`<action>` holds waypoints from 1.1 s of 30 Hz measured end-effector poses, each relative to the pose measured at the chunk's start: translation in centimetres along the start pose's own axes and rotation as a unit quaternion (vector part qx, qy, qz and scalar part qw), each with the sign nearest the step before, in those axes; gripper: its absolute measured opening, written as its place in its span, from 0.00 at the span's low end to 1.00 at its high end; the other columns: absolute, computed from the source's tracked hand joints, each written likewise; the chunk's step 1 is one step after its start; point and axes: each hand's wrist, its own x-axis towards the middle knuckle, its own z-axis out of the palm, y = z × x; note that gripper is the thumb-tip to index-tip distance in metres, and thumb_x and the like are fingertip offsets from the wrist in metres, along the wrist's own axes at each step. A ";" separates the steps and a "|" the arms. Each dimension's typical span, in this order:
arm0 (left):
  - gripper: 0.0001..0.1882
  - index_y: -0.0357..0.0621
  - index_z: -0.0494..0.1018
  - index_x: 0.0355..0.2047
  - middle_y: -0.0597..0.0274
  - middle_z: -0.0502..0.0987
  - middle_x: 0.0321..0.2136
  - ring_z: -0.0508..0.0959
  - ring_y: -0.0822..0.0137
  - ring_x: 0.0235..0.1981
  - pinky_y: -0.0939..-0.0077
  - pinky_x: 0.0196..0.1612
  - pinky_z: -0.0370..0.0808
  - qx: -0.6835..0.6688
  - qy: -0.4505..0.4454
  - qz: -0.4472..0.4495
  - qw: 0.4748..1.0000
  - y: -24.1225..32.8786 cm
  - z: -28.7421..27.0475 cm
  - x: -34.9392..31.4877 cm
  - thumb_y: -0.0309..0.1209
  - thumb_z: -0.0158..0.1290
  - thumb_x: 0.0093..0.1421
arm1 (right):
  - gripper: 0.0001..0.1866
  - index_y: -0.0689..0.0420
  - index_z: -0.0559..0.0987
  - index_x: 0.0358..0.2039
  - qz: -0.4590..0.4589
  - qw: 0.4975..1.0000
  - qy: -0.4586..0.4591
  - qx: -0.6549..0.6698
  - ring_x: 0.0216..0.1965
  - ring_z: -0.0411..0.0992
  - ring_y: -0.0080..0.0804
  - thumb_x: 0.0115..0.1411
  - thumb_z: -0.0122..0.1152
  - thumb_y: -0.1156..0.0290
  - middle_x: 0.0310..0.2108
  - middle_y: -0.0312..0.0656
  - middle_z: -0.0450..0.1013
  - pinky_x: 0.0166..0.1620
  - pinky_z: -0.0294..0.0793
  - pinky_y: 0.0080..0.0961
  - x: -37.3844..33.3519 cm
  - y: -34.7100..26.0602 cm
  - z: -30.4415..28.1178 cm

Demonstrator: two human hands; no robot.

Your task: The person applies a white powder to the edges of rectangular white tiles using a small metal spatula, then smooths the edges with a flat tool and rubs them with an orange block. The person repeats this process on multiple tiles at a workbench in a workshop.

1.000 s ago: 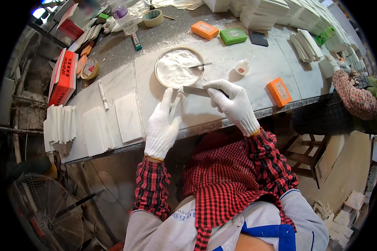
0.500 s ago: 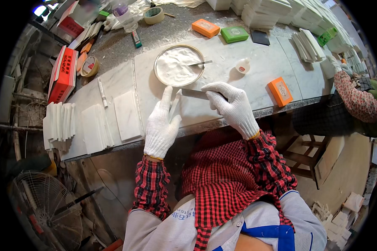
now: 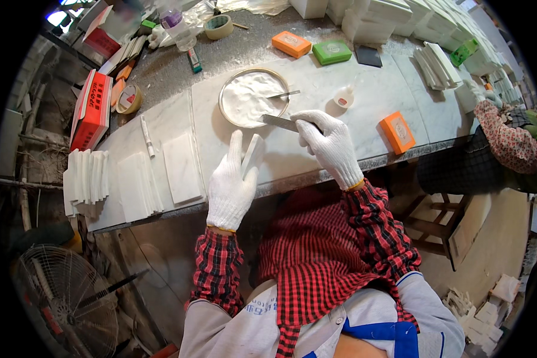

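Gloved fingers (image 3: 235,145) of the left hand (image 3: 228,190) are closed on a thin white slab (image 3: 255,151), tilted just below the bowl (image 3: 220,100); the right hand's (image 3: 329,142) curl snugly around a flat metal blade (image 3: 278,123), tip at the bowl's near rim (whether loaded, I cannot tell). Slack pinching could let the slab slip; catching the rim might jolt the blade.
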 end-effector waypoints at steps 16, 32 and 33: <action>0.22 0.42 0.74 0.48 0.69 0.74 0.22 0.72 0.75 0.15 0.80 0.15 0.68 -0.641 -0.159 -0.236 0.712 -2.6 0.2 8.0 0.49 0.44 0.77 | 0.12 0.54 0.85 0.46 -0.209 0.950 0.061 -0.224 0.41 0.83 0.48 0.62 0.64 0.73 0.39 0.50 0.83 0.44 0.81 0.35 3.5 0.5 0.3; 0.12 0.42 0.77 0.41 0.48 0.80 0.24 0.81 0.45 0.25 0.58 0.30 0.75 0.104 -0.200 0.278 0.934 4.1 -2.2 5.3 0.37 0.61 0.64 | 0.16 0.51 0.82 0.54 -0.042 0.979 0.118 -0.159 0.38 0.83 0.47 0.67 0.61 0.64 0.37 0.53 0.82 0.43 0.80 0.37 -5.2 5.6 -8.0; 0.10 0.45 0.76 0.37 0.51 0.79 0.25 0.79 0.43 0.28 0.54 0.32 0.74 0.115 -0.209 0.268 0.933 5.0 -2.1 5.2 0.37 0.61 0.63 | 0.17 0.48 0.81 0.55 -0.044 0.971 0.124 -0.200 0.39 0.81 0.51 0.67 0.60 0.63 0.38 0.53 0.82 0.44 0.80 0.41 -5.8 5.8 -8.7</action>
